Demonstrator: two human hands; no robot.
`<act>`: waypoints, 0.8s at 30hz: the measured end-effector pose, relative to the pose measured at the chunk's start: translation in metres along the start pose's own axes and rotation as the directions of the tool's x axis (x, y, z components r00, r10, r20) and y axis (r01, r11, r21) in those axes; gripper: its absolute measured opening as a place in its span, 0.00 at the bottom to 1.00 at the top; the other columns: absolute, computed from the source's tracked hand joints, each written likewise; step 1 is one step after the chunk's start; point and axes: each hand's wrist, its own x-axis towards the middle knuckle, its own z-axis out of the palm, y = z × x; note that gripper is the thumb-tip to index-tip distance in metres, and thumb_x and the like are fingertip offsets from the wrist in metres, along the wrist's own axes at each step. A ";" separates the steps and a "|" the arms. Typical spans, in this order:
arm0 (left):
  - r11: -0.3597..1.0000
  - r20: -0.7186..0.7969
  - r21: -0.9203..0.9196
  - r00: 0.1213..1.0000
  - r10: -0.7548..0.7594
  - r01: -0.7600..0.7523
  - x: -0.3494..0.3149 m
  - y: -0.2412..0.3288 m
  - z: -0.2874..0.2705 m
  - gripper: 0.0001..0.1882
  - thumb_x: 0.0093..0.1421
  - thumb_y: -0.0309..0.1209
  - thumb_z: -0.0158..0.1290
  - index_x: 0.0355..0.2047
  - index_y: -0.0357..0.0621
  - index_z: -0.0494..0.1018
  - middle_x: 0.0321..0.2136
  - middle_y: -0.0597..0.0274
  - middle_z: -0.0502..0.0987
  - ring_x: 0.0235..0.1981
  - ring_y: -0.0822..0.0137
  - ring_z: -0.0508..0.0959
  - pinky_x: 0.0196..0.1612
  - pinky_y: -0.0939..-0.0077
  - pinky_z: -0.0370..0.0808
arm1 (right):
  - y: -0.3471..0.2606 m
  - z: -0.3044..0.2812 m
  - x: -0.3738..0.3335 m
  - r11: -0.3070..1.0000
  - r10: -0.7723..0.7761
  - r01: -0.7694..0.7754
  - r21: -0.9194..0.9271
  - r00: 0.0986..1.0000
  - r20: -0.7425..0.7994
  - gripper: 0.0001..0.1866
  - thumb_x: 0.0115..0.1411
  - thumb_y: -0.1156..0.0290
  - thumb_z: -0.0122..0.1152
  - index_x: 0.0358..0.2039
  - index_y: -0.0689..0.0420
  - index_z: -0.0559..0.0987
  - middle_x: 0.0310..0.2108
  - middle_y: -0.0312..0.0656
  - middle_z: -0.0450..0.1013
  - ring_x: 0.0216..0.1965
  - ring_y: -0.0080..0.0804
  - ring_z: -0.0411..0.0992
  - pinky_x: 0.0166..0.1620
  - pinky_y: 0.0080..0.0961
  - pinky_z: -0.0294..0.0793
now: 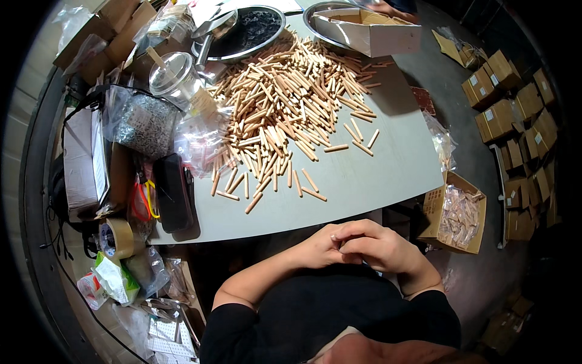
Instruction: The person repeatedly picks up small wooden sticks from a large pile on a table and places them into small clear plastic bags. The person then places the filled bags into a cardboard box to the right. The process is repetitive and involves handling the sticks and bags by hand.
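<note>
A big heap of short wooden dowel pegs lies spread over the pale grey table. Both my hands are pulled back below the table's near edge, close to my body. My left hand and my right hand are pressed together, fingers curled around each other. Whatever small thing may be between the fingers is hidden. The nearest loose pegs lie well ahead of my hands.
A metal bowl of dark small parts and a cardboard tray stand at the far edge. Plastic bags, a black case, tape roll crowd the left. An open box of bagged pegs sits right, with stacked small cartons beyond.
</note>
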 end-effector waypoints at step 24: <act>0.550 -0.172 0.803 0.796 0.581 -0.228 -0.003 0.038 -0.002 0.08 0.51 0.20 0.63 0.33 0.39 0.78 0.31 0.57 0.79 0.33 0.58 0.78 0.37 0.67 0.76 | 0.012 -0.001 0.002 0.915 -0.162 0.044 -0.401 0.951 -0.265 0.09 0.46 0.78 0.71 0.28 0.57 0.78 0.30 0.40 0.74 0.30 0.40 0.73 0.35 0.33 0.72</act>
